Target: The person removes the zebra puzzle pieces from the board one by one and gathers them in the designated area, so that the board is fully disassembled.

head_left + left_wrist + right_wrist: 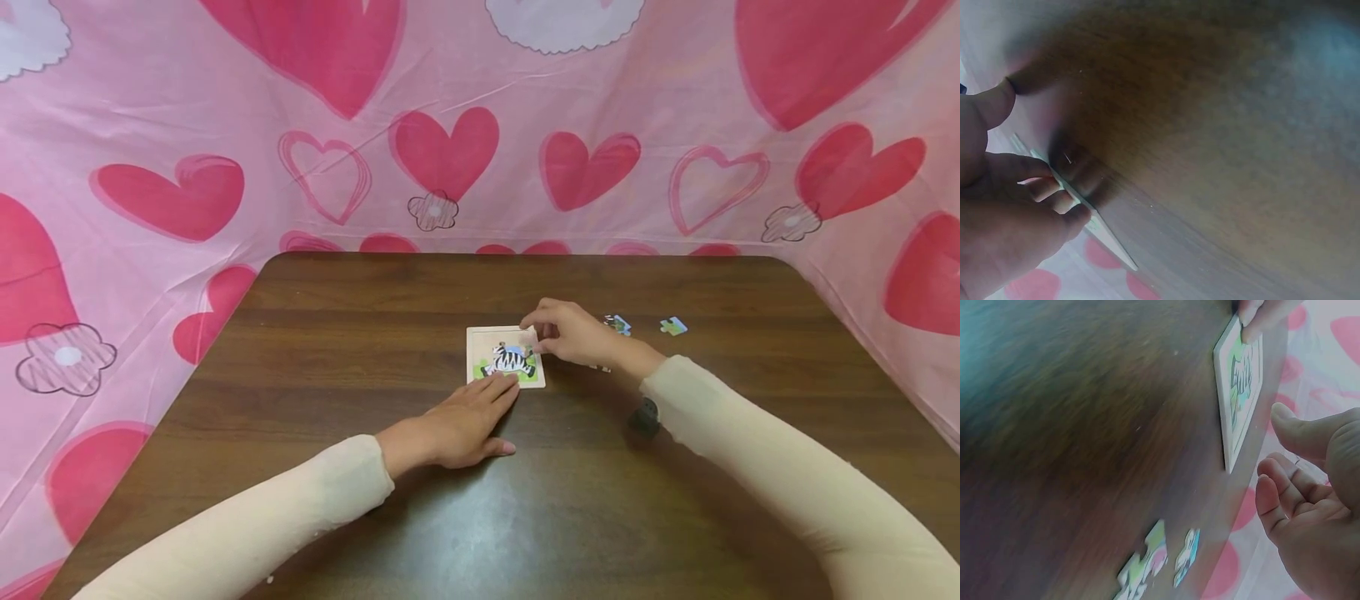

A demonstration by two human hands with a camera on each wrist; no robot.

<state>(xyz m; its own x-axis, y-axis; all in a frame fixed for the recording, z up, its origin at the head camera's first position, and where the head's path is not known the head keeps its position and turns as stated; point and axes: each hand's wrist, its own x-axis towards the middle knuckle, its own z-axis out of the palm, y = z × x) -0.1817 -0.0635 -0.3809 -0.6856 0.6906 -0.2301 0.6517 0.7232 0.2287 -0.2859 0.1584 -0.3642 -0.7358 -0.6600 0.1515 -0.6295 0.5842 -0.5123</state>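
Observation:
A square wooden jigsaw board (470,354) with a zebra picture (510,360) lies flat on the table, part of its tray bare toward the top. My left hand (468,421) rests its outstretched fingers on the board's lower edge, thumb spread on the tabletop. Over the upper right corner is my right hand (573,331), fingers loosely bent. The right wrist view shows a gap between its thumb (1300,434) and fingers, and no piece is visible there. Loose jigsaw pieces (1147,562) lie to the right of the board, some partly hidden behind the right hand.
One loose piece (673,326) lies farther right on the brown wooden table (360,333). A small dark round object (645,417) sits by the right sleeve cuff. A pink cloth with hearts (450,75) hangs behind and along both sides of the table.

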